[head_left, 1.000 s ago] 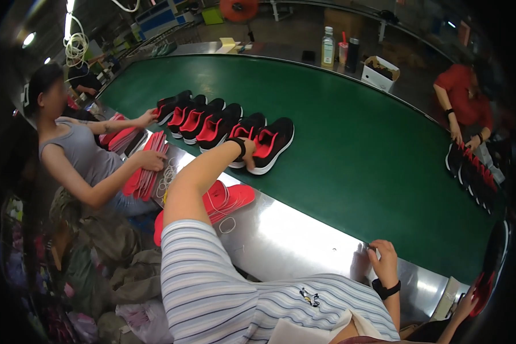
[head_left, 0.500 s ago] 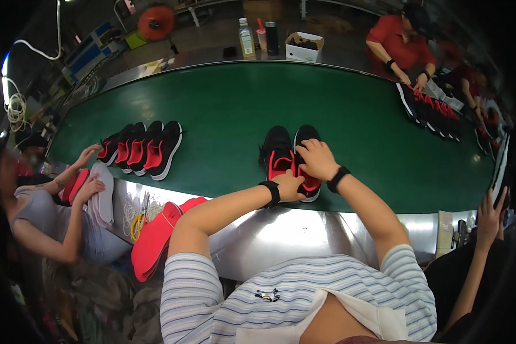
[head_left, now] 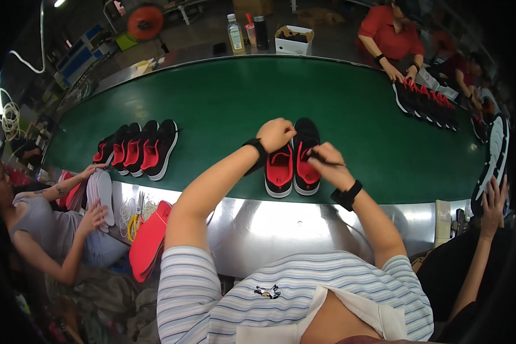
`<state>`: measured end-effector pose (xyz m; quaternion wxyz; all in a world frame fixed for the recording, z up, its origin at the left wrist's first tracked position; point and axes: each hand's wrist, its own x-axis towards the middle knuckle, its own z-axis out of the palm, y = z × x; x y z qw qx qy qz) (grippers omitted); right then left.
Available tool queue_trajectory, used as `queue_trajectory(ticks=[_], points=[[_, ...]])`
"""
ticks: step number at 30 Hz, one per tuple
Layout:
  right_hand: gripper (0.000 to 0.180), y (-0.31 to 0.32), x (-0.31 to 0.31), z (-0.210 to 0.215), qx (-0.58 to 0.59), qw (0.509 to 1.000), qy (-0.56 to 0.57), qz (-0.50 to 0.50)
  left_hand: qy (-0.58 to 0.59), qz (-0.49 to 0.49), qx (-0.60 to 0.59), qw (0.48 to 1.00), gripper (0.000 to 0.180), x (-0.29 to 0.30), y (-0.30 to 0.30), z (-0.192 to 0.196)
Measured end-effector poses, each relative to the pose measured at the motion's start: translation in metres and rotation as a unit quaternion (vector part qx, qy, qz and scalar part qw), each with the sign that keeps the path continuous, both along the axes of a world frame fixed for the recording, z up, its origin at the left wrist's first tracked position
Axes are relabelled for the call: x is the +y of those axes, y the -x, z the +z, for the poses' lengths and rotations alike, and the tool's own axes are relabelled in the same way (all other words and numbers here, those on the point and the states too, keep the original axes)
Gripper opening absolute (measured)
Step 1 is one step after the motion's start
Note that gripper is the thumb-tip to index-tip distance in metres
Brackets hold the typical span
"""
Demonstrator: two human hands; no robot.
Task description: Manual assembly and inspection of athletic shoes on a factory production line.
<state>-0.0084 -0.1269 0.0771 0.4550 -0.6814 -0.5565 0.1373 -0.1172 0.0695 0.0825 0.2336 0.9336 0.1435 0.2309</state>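
Observation:
A pair of black shoes with red linings and white soles stands side by side on the green belt in front of me, a left shoe (head_left: 279, 172) and a right shoe (head_left: 307, 175), heels toward me. My left hand (head_left: 276, 135) is closed over the front of the left shoe, hiding its toe; what its fingers hold, if anything, is hidden. Beside the tongue of the right shoe, my right hand (head_left: 331, 163) is closed in a pinch. A thin black strand, like a shoelace (head_left: 327, 161), runs across its fingers.
Several matching shoes (head_left: 160, 150) stand left on the green belt (head_left: 229, 86). Red insoles (head_left: 149, 241) and yellow-handled scissors (head_left: 134, 223) lie on the metal edge. A co-worker (head_left: 51, 223) handles pale insoles at left. Another person (head_left: 391, 37) touches a shoe row far right.
My left hand has moved from the left shoe's heel forward to its front. My right hand has drawn back toward me from the right shoe's top, and a black strand now shows in it.

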Motion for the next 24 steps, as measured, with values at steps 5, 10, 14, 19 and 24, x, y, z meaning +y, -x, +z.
queue_trajectory(ticks=[5, 10, 14, 19, 24], points=[[0.019, 0.012, -0.019, -0.019, -0.179, 0.982, -0.053, 0.019, -0.203, -0.071, 0.274, 0.937, 0.044, -0.032, -0.054, -0.01], [0.017, 0.017, -0.024, -0.02, -0.288, 0.954, 0.01, 0.08, -0.177, -0.024, 0.253, 0.951, 0.039, -0.036, -0.051, -0.006], [0.009, -0.021, -0.013, -0.018, -0.316, 0.917, 0.192, 0.148, -0.009, -0.039, 0.22, 0.975, 0.033, 0.003, -0.092, -0.017], [0.013, -0.034, 0.049, -0.11, -0.502, 0.851, 0.141, -0.06, -0.102, -0.082, 0.133, 0.982, 0.025, -0.05, -0.1, -0.037], [0.021, -0.045, 0.04, -0.09, -0.414, 0.847, 0.303, 0.139, -0.105, -0.13, 0.172, 0.971, 0.029, -0.051, -0.056, -0.029]])
